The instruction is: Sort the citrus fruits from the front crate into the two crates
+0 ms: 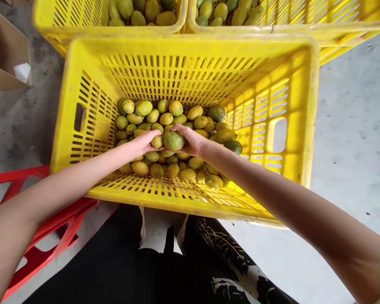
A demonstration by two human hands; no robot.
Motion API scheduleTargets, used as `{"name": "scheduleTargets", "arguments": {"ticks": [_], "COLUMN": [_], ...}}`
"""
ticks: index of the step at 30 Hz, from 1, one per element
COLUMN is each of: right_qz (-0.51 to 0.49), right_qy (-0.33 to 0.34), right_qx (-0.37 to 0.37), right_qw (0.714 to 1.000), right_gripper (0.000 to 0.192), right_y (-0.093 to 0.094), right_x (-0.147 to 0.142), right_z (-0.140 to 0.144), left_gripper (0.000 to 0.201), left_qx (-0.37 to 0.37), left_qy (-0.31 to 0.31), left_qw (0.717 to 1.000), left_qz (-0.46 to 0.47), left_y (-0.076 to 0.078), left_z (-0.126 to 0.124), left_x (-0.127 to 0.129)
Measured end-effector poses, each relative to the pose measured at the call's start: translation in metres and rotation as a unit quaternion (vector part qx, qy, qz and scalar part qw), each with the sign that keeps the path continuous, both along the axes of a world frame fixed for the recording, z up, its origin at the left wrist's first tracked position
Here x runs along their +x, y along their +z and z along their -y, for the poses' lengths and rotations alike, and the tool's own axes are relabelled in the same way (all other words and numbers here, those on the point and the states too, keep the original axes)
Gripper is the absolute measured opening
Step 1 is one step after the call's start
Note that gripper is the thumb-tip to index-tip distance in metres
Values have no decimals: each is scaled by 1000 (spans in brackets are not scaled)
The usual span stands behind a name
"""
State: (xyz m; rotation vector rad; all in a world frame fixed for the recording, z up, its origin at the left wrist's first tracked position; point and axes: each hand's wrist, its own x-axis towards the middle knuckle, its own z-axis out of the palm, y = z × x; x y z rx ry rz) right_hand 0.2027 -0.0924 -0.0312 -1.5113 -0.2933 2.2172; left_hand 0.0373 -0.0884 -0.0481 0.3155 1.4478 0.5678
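Note:
Inside a yellow plastic crate [190, 44], many green and yellow lemons [144, 108] lie spread over the bottom. My left hand [145, 141] is closed around a small yellowish lemon [157, 142]. Right beside it, my right hand [191, 141] grips a larger green lemon [173, 141], thumb on top and fingers partly hidden beneath. The two hands nearly meet over the middle of the pile. Under my wrists some of the fruit is hidden.
Two more yellow crates [114, 30] with similar fruit stand against the far side. A red plastic stool [63, 219] is at the lower left. An open cardboard box [11, 46] sits on the concrete floor [351, 126] at the upper left.

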Motion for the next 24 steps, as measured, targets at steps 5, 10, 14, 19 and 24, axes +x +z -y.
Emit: {"name": "scheduleTargets", "arguments": {"ticks": [5,10,14,19,24], "right_qz": [-19,-16,19,66,51], "right_qy": [2,4,-28,-85,-105], "right_qx": [4,49,41,-6,-27], "right_qw": [1000,999,999,994,993], "right_gripper": [20,17,14,23,27], "right_y": [-5,-6,0,5,10], "right_x": [2,2,1,1,0], "right_z": [2,2,0,-6,-10], "left_gripper": [14,11,12,22,30], "left_qx": [13,28,-10,-18,-6], "left_qy": [-32,-13,37,35,34], "left_qw": [999,999,998,999,999], "left_qz": [-21,13,52,37,38], "left_y": [-8,-7,11,29,30], "left_z": [2,-2,-7,-9,-13], "left_x": [-2,-3,2,8,5]}}
